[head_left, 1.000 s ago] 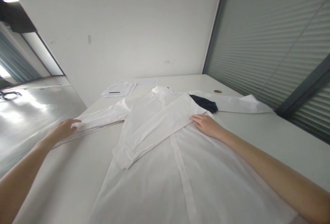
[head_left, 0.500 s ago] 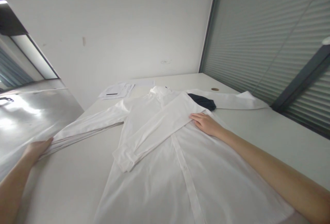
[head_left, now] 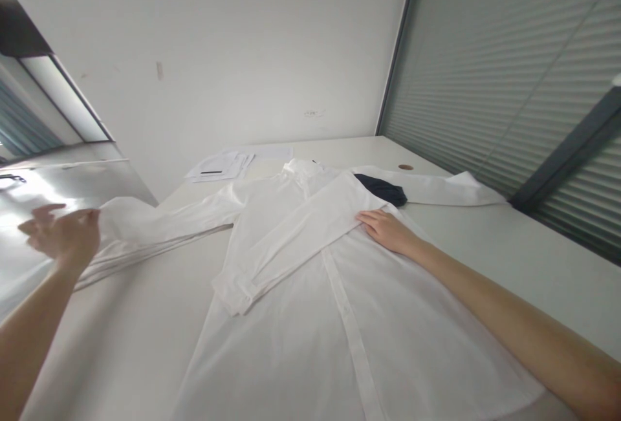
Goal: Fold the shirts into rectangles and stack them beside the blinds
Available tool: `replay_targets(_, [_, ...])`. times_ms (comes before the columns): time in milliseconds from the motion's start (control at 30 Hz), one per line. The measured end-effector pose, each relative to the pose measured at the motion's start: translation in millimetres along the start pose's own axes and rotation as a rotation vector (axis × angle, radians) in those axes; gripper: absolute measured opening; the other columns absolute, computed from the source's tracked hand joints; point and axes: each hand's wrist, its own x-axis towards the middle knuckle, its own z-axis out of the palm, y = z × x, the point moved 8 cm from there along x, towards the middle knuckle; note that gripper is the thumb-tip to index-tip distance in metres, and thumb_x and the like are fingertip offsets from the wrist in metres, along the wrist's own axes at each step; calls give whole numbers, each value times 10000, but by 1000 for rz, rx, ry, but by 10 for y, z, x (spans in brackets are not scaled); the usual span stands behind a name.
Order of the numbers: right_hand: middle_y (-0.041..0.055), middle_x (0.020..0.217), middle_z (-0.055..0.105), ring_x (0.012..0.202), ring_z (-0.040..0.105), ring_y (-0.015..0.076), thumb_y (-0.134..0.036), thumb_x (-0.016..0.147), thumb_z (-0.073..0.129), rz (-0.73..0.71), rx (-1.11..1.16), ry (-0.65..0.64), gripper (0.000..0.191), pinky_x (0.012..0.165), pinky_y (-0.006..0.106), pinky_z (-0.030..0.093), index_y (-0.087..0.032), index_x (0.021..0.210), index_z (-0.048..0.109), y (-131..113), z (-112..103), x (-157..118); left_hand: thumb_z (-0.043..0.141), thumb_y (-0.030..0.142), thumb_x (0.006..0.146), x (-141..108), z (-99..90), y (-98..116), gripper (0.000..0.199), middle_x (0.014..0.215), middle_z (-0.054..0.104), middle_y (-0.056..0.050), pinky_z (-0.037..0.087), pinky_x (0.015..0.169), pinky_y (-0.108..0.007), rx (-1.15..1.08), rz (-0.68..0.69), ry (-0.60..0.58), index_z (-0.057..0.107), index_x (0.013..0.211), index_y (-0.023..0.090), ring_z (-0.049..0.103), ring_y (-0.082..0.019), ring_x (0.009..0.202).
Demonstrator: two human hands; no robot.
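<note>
A white buttoned shirt [head_left: 291, 343] lies spread on a white table, collar toward the wall. One sleeve [head_left: 291, 233] is folded slantwise across its front. The other sleeve [head_left: 169, 224] stretches left, its outer part lifted. My left hand [head_left: 68, 230] pinches that lifted cloth between thumb and finger, the other fingers spread; more white cloth lies below it at the table's left edge. My right hand [head_left: 385, 228] rests flat on the shirt near the folded sleeve's shoulder, fingers stretched out. Beside it is a dark cloth [head_left: 381, 189].
Papers [head_left: 220, 167] with a black pen lie at the back left of the table [head_left: 509, 246]. White cloth [head_left: 446, 188] extends along the right, near a round brown item [head_left: 406, 167]. A blind-covered window borders the right side.
My left hand has risen from the table's left edge, lifting the end of the left sleeve. My right hand stays in place on the shirt.
</note>
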Motion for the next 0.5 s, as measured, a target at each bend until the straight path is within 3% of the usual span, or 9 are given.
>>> replay_targets(67, [167,1330,628,1211,574,308,-234,973,382,5,-14,-8,434,1030,492,443,-107,1295,644,-32,-20,2,500,406,919,28,-27,463,298,1329,516,-50,304,1090,-568,-118,151,130,688,994,187,418,-283,1266])
replay_targets(133, [161,1295,650,1189,585,309,-209,954,410,12,-11,9,407,1021,494,445,-122,1254,672,-70,-73,-1,541,364,934,-35,36,1072,259,1300,519,-75,308,1085,-538,-201,337,148,704,961,165,441,-263,1217])
replay_targets(233, [141,1213,693,1157,602,315,-198,914,484,63,55,103,324,1027,513,432,-155,1118,732,-95,-209,2,585,358,945,-349,136,2107,241,1251,515,-97,429,944,-408,-370,618,79,725,922,163,496,-220,1064])
replay_targets(300, [126,1145,719,1109,632,304,-211,895,524,133,189,171,261,1017,506,444,-175,1027,746,-73,-286,18,568,322,964,-689,135,2754,211,1219,542,-87,453,840,-346,-436,795,75,728,906,196,505,-216,1038])
replay_targets(367, [111,1077,739,1028,672,268,-230,894,539,222,414,193,221,965,456,494,-188,983,737,-40,-294,56,561,285,971,-1107,125,3309,182,1195,577,-78,440,859,-369,-428,982,100,724,917,224,521,-227,1039])
replay_targets(433, [101,1015,750,925,706,228,-238,910,530,316,689,151,214,862,383,547,-185,1012,711,-45,-220,119,560,248,972,-1571,116,3742,157,1146,617,-79,429,886,-402,-436,1191,104,717,962,236,540,-238,1042])
replay_targets(500, [96,949,754,814,722,194,-233,927,520,414,922,88,216,738,313,565,-173,1065,676,-96,-117,189,567,215,968,-2091,118,4046,140,1057,656,-63,425,923,-404,-451,1492,27,705,956,232,571,-221,1019])
